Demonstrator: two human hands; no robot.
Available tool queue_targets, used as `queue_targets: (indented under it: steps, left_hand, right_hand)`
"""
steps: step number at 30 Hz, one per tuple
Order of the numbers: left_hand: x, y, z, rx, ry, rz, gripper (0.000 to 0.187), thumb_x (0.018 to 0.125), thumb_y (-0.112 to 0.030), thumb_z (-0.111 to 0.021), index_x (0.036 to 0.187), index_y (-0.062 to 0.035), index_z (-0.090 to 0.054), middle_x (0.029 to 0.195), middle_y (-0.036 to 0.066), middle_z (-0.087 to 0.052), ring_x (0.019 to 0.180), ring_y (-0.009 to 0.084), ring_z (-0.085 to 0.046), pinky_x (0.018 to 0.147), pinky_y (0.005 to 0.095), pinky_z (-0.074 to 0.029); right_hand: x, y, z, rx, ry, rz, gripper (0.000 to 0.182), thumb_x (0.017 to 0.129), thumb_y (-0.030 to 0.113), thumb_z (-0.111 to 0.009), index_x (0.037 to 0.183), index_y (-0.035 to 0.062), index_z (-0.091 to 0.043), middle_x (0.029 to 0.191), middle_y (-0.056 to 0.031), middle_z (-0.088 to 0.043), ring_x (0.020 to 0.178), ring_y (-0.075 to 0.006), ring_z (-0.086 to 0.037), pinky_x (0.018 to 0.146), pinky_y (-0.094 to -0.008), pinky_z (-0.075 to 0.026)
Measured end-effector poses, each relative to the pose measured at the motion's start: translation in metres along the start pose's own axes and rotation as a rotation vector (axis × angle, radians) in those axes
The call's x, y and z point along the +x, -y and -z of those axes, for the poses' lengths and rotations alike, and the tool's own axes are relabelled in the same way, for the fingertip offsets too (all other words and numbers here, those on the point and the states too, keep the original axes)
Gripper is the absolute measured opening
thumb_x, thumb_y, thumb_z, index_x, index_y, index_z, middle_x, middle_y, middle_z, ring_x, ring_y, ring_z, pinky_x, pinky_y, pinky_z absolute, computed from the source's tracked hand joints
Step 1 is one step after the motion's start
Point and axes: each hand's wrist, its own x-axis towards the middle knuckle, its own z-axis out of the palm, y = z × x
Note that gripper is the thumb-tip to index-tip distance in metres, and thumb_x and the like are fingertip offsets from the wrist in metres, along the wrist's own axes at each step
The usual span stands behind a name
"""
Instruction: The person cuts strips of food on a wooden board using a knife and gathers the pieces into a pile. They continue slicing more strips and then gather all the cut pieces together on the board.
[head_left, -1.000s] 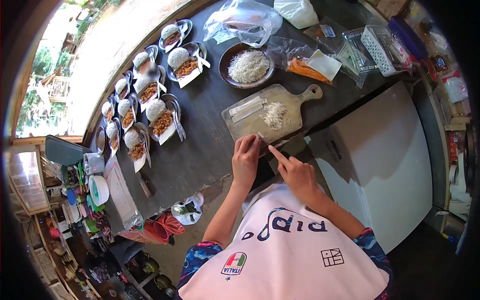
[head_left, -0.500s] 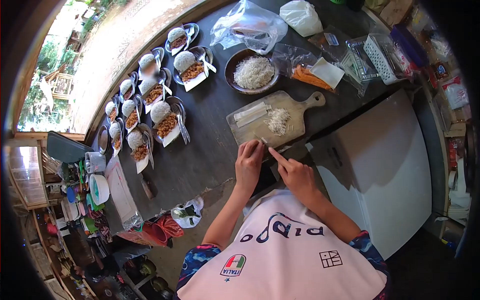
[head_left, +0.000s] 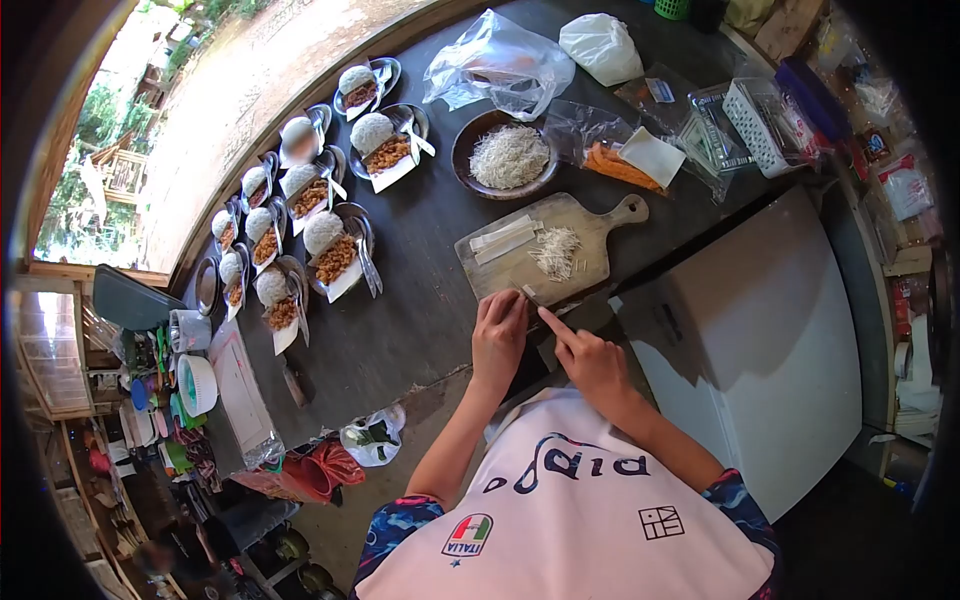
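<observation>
At the near edge of a wooden cutting board (head_left: 590,283), my left hand (head_left: 498,338) is closed with its fingers pinched on a pale strip (head_left: 528,291), mostly hidden. My right hand (head_left: 592,366) is close by on the right, index finger stretched forward and the others curled round what looks like a knife, its blade barely visible. Flat pale sticks (head_left: 505,238) lie on the board beside a small heap of fine pale shreds (head_left: 556,252). Behind the board stands a brown bowl (head_left: 462,165) filled with similar white shreds (head_left: 508,157).
Several plates with rice, brown food, and cutlery (head_left: 338,255) line the left of the dark table (head_left: 400,330). Plastic bags (head_left: 500,62), orange food in a clear bag (head_left: 620,165) and a white basket (head_left: 757,125) stand at the back. A knife (head_left: 293,382) lies left; a pale appliance (head_left: 750,340) is right.
The view has shifted slightly. Both hands stay at the board's near edge, and the end of the pale strip shows more clearly beyond my left fingers.
</observation>
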Motion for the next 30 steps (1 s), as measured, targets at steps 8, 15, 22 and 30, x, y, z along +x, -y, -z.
queue_targets:
  steps: [8,15,22,30]
  left_hand:
    - [0.0,0.003,0.003,-0.028,0.027,0.019,0.023,0.086,0.002,-0.077,0.108,0.0026,-0.076,0.113,0.011,-0.07,0.108,0.0326,-0.067,0.09,0.0414,-0.058]
    - [-0.001,0.004,0.004,-0.035,0.011,0.025,0.022,0.086,0.003,-0.077,0.107,0.0022,-0.077,0.113,0.01,-0.071,0.108,0.0327,-0.068,0.09,0.0413,-0.058]
    - [-0.001,0.003,0.005,-0.051,0.02,0.014,0.024,0.085,0.003,-0.077,0.109,0.0021,-0.077,0.114,0.011,-0.071,0.109,0.0334,-0.067,0.092,0.0422,-0.057]
    - [-0.003,0.004,0.004,-0.063,0.024,0.033,0.025,0.085,0.004,-0.076,0.11,0.0019,-0.076,0.115,0.011,-0.071,0.11,0.0339,-0.067,0.092,0.0422,-0.057]
  right_hand:
    - [-0.001,0.007,0.005,-0.015,0.027,-0.01,0.061,0.102,0.024,-0.064,0.159,0.0412,-0.049,0.072,-0.0141,-0.065,0.064,-0.0374,-0.072,0.059,-0.051,-0.061]
    - [-0.001,0.011,0.006,-0.023,0.02,-0.002,0.06,0.102,0.024,-0.063,0.158,0.0407,-0.05,0.073,-0.0142,-0.066,0.064,-0.0374,-0.072,0.06,-0.0511,-0.061]
    - [0.015,0.001,-0.009,0.046,-0.062,0.057,0.059,0.102,0.024,-0.062,0.158,0.0398,-0.05,0.072,-0.0151,-0.065,0.065,-0.0382,-0.071,0.06,-0.0515,-0.06]
    - [0.01,0.005,-0.009,0.029,-0.023,0.007,0.058,0.102,0.024,-0.061,0.157,0.0407,-0.051,0.072,-0.0147,-0.064,0.065,-0.0386,-0.071,0.061,-0.0527,-0.06]
